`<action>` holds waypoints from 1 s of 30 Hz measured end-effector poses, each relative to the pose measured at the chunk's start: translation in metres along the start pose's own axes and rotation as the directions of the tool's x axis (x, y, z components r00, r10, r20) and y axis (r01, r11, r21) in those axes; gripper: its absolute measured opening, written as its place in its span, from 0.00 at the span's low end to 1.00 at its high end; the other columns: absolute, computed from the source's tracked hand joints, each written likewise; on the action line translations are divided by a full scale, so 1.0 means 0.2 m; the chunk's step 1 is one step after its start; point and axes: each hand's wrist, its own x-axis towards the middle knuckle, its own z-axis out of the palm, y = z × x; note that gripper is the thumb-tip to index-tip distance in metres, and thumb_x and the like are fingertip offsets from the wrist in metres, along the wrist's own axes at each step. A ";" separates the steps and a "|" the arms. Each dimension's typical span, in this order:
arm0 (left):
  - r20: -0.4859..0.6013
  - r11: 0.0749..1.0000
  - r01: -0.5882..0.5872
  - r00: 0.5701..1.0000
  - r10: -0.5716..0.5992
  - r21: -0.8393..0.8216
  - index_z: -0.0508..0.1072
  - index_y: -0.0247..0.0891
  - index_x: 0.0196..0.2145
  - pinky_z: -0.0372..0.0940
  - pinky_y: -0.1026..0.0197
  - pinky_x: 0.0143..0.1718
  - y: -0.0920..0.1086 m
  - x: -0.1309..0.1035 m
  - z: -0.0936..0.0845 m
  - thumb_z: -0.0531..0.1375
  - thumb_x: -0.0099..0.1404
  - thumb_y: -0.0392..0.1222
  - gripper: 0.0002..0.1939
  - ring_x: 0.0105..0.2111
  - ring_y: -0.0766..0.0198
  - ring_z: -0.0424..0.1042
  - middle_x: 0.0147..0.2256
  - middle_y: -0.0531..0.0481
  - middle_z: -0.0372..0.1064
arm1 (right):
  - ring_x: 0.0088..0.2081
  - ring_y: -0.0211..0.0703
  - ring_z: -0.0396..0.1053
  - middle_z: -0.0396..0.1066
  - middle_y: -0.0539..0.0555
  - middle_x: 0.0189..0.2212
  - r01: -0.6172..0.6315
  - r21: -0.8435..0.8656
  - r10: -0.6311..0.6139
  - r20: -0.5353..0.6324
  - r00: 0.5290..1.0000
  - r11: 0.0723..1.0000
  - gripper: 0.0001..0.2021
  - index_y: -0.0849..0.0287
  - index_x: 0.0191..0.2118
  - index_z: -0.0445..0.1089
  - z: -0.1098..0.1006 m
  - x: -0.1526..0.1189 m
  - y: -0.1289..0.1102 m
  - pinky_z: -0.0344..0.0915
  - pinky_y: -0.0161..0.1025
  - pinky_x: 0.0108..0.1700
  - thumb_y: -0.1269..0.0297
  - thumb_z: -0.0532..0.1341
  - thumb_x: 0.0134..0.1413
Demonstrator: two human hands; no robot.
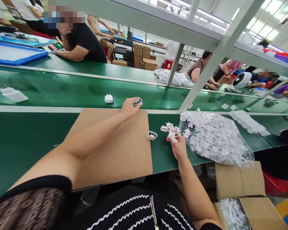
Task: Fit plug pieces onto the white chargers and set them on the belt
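My left hand (pixel 130 108) reaches over the far edge of a cardboard sheet (pixel 115 150), its fingers closed on a small white charger housing (pixel 138 102) whose open end shows dark parts inside. A second open charger housing (pixel 152 135) lies by the sheet's right edge. In my right hand (pixel 179 147), fingers closed, is a white plug cover (pixel 172 136) with prongs. Several similar loose plug covers (pixel 168 126) lie just beyond that hand. To its right, a clear plastic bag (pixel 213 137) spills over with many small white plug pieces.
A green conveyor belt (pixel 81 92) runs across, carrying a white charger (pixel 108 98) and white pieces (pixel 13 94). White casings (pixel 249 123) lie in rows at right. A metal post (pixel 206 73) stands ahead. An open carton (pixel 240 182) sits below right. Co-workers sit beyond the belt.
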 end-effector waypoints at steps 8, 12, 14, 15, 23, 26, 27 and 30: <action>0.277 0.882 -0.430 0.838 0.470 -0.192 0.74 0.42 0.57 0.64 0.52 0.49 0.13 -0.84 -0.29 0.59 0.71 0.47 0.20 0.44 0.54 0.74 0.44 0.44 0.78 | 0.52 0.54 0.78 0.80 0.54 0.49 -0.196 0.024 0.182 0.270 0.945 0.980 0.22 0.52 0.48 0.74 0.25 -0.16 -0.08 0.76 0.52 0.53 0.52 0.76 0.49; 0.397 0.899 -0.397 0.807 0.437 -0.183 0.74 0.41 0.56 0.62 0.50 0.49 0.10 -0.99 -0.20 0.59 0.71 0.44 0.18 0.44 0.52 0.74 0.43 0.43 0.78 | 0.44 0.48 0.78 0.80 0.55 0.43 -0.016 -0.187 0.064 0.253 0.965 0.982 0.20 0.54 0.46 0.77 0.35 -0.23 -0.07 0.77 0.47 0.47 0.54 0.75 0.48; 0.357 0.907 -0.330 0.840 0.409 -0.262 0.70 0.40 0.60 0.63 0.50 0.53 0.07 -1.01 -0.17 0.62 0.69 0.45 0.24 0.47 0.52 0.74 0.47 0.42 0.77 | 0.36 0.42 0.74 0.79 0.55 0.43 0.078 -0.269 -0.013 0.237 0.972 0.960 0.22 0.54 0.48 0.76 0.37 -0.26 -0.07 0.76 0.42 0.40 0.57 0.75 0.47; 0.328 0.905 -0.289 0.861 0.388 -0.312 0.68 0.40 0.62 0.63 0.50 0.53 0.05 -1.01 -0.15 0.65 0.66 0.47 0.28 0.49 0.51 0.74 0.49 0.42 0.76 | 0.33 0.39 0.71 0.79 0.55 0.44 0.101 -0.293 -0.030 0.237 0.971 0.951 0.22 0.54 0.49 0.76 0.37 -0.27 -0.07 0.75 0.40 0.36 0.59 0.75 0.46; 0.295 0.872 -0.186 0.892 0.343 -0.452 0.78 0.38 0.38 0.67 0.56 0.41 0.02 -0.99 -0.12 0.67 0.64 0.51 0.13 0.36 0.57 0.74 0.34 0.46 0.76 | 0.37 0.44 0.75 0.77 0.55 0.41 0.129 -0.403 0.076 0.454 0.888 0.906 0.14 0.55 0.43 0.78 0.38 -0.30 -0.12 0.76 0.42 0.40 0.57 0.72 0.52; 0.307 0.864 -0.161 0.891 0.335 -0.477 0.79 0.39 0.40 0.68 0.54 0.43 0.00 -0.99 -0.12 0.68 0.62 0.52 0.15 0.39 0.56 0.74 0.37 0.45 0.77 | 0.40 0.45 0.75 0.75 0.54 0.38 0.401 -0.544 -0.068 0.531 0.845 0.737 0.04 0.54 0.39 0.78 0.43 -0.31 -0.16 0.76 0.43 0.43 0.63 0.66 0.59; 0.317 0.864 -0.153 0.888 0.333 -0.480 0.80 0.39 0.41 0.68 0.54 0.44 0.00 -0.99 -0.12 0.68 0.62 0.51 0.14 0.40 0.55 0.74 0.38 0.45 0.77 | 0.41 0.46 0.75 0.74 0.54 0.38 0.492 -0.588 -0.125 0.553 0.824 0.642 0.05 0.53 0.39 0.78 0.45 -0.31 -0.17 0.76 0.44 0.44 0.65 0.63 0.62; 0.338 0.865 -0.129 0.884 0.322 -0.485 0.80 0.39 0.40 0.68 0.54 0.44 -0.01 -0.98 -0.12 0.67 0.63 0.50 0.13 0.40 0.55 0.74 0.38 0.45 0.76 | 0.47 0.49 0.75 0.75 0.57 0.41 0.666 -0.608 -0.222 0.644 0.732 0.431 0.11 0.53 0.44 0.78 0.49 -0.31 -0.19 0.75 0.47 0.50 0.69 0.58 0.66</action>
